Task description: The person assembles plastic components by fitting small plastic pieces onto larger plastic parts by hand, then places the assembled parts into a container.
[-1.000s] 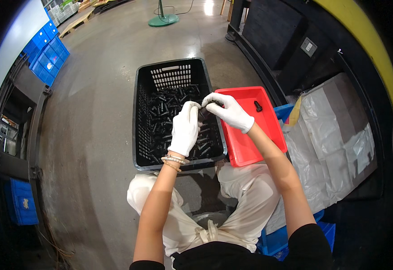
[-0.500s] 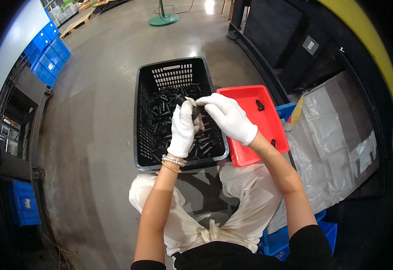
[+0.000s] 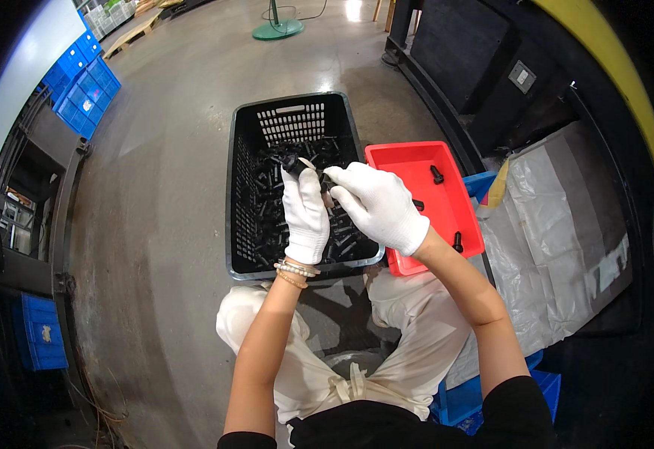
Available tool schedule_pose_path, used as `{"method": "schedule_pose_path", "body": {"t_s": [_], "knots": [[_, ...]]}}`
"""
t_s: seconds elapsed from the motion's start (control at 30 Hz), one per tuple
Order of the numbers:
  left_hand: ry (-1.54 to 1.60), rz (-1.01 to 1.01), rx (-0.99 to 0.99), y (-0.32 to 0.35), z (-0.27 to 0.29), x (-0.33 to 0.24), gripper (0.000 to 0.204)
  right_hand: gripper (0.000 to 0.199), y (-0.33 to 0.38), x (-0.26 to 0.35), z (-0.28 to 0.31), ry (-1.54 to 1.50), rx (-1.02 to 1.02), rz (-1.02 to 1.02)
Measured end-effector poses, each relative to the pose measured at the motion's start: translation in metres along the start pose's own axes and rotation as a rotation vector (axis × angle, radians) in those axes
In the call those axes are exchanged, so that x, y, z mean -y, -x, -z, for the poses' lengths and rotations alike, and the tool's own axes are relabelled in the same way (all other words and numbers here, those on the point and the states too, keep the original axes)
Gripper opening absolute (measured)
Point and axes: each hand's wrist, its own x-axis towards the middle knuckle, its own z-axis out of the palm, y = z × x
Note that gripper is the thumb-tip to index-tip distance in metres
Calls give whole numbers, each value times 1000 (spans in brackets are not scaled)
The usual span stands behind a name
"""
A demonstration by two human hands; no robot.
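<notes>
My gloved left hand (image 3: 307, 217) is closed around a black bolt (image 3: 294, 164), its thick head sticking out past the fingers. Close beside it, my gloved right hand (image 3: 384, 203) pinches with thumb and forefinger at a small dark piece, mostly hidden between the two hands. Both are held above a black plastic crate (image 3: 231, 194) with slotted walls. Many loose black bolts (image 3: 269, 198) lie heaped inside it. Right of the crate is a shallow red tray (image 3: 447, 213), holding a bolt near its far end (image 3: 436, 174), another partly behind my right hand (image 3: 418, 205), and one at the near right (image 3: 458, 242).
Grey plastic sheeting (image 3: 540, 224) covers a surface to the right, by a dark machine frame (image 3: 462, 60). Blue bins stand at the left (image 3: 87, 97) and lower left (image 3: 43, 333). A green round stand base (image 3: 277, 30) rests on the floor (image 3: 155, 187) farther off.
My right hand has curled more and its fingertips stay near the left hand. A bolt beside it in the red tray now shows. The whole view has shifted slightly.
</notes>
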Motion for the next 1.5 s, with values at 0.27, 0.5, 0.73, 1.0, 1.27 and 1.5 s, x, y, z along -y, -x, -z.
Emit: {"method": "schedule_pose_path", "body": {"t_s": [0.27,0.5,0.73,1.0,1.27,1.5], "knots": [[-163,-40,-24,2,1,19,29,21,-1,-2,-6,22,28,-6],[156,132,16,4,-1,-1,27,19,0,-13,-11,-153,-68,-28],[213,390,70,-4,-1,-13,22,28,2,-98,-18,16,-74,-274],[-159,237,31,-14,14,8,23,35,107,-254,11,641,469,-1291],[-302,186,148,-6,11,6,20,25,191,-336,-9,237,1162,-1669],[-211,161,337,2,16,13,16,16,157,-278,-6,-164,1052,-1329]]}}
